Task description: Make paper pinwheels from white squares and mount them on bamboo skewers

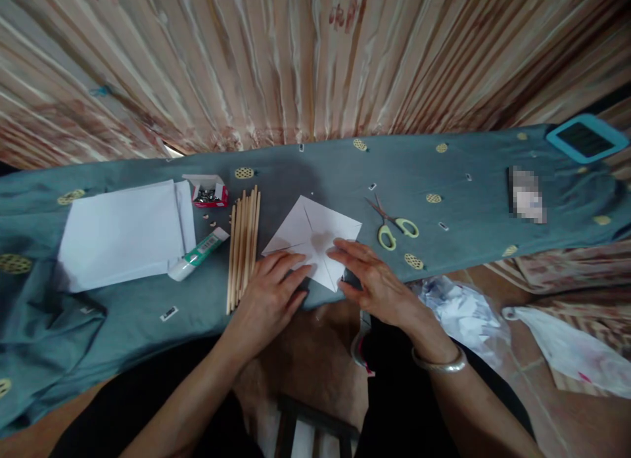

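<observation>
The white paper (315, 240) lies on the cloth-covered table (404, 169), between the sticks (243, 248) and the scissors (391, 224). Left hand (269, 294) and right hand (375, 278) rest at its near edges, fingers loosely spread, not closed. The present step seems steadying the paper; the next move calls for light fingers.

1. On the desk (478, 225), I have the sheet (313, 228) between my left grip (273, 290) and right grip (374, 274), touching both.
2. Just left of my left grip lie the sticks (243, 248); past them, the tube (200, 254), with the box (214, 196) behind it.
3. Farther left, the paper stack (123, 234).
4. Scissors (392, 219) lie ahead and right of my right grip; the tablet (584, 140), far right.
</observation>
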`<act>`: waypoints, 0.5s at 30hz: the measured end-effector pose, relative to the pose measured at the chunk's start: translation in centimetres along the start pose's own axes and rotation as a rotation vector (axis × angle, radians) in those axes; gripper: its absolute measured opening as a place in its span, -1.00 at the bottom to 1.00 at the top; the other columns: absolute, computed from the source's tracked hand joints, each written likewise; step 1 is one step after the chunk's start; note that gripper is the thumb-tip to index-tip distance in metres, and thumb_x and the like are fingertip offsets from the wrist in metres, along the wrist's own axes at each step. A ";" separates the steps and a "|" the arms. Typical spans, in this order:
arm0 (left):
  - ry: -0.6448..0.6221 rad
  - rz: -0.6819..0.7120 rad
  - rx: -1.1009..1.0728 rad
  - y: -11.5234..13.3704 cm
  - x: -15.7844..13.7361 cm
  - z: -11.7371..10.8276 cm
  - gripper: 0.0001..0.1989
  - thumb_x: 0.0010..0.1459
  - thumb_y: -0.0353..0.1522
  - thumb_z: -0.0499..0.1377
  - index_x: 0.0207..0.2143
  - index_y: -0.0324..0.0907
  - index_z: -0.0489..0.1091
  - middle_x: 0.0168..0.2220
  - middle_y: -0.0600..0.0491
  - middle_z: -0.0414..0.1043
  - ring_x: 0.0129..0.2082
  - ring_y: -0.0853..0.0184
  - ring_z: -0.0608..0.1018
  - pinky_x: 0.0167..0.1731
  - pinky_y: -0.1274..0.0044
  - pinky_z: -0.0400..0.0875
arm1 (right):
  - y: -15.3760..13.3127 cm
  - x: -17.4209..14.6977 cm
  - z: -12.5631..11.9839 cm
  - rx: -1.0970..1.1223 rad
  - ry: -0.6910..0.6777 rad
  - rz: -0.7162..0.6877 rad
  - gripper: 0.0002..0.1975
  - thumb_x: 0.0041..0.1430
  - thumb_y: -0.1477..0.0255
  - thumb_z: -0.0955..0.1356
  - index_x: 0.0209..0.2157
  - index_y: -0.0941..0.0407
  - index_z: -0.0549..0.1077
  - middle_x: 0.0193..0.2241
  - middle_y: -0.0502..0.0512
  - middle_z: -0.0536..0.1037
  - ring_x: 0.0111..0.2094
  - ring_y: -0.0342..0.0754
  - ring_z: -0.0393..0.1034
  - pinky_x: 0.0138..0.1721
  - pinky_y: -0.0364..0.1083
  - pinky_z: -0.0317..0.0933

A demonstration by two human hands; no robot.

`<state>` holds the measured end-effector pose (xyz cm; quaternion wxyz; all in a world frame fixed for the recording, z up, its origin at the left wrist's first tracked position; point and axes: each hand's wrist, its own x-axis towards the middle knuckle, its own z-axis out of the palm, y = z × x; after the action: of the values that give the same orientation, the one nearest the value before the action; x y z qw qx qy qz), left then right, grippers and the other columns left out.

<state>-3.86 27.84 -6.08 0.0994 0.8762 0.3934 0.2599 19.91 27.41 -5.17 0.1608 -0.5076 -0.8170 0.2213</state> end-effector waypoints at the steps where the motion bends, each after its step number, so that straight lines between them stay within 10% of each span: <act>1: -0.023 0.002 -0.018 0.2 0.5 0.7 -0.66 0.16 -0.48 0.20 0.01 -0.20 0.38 0.02 -0.10 0.45 0.05 0.09 0.41 0.02 0.22 0.40 | 0.0 0.0 -0.1 0.003 -0.011 0.004 -0.51 0.13 0.56 0.32 0.14 0.23 0.36 0.24 0.34 0.29 0.30 0.14 0.11 0.28 0.20 0.08; 15: 0.023 0.000 -0.106 -0.4 2.0 2.0 -0.90 0.21 -0.47 0.17 -0.23 -0.29 0.48 -0.27 -0.06 0.54 -0.24 0.22 0.51 -0.21 0.34 0.51 | 1.4 1.6 -1.8 0.176 -0.089 0.019 -0.45 0.02 0.40 0.47 0.08 0.09 0.41 0.19 0.21 0.37 0.26 0.15 0.17 0.25 0.22 0.10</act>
<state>-1.96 29.69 -7.15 0.1409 0.8667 0.3803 0.2904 21.15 29.70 -4.29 0.1663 -0.4888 -0.7959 0.3161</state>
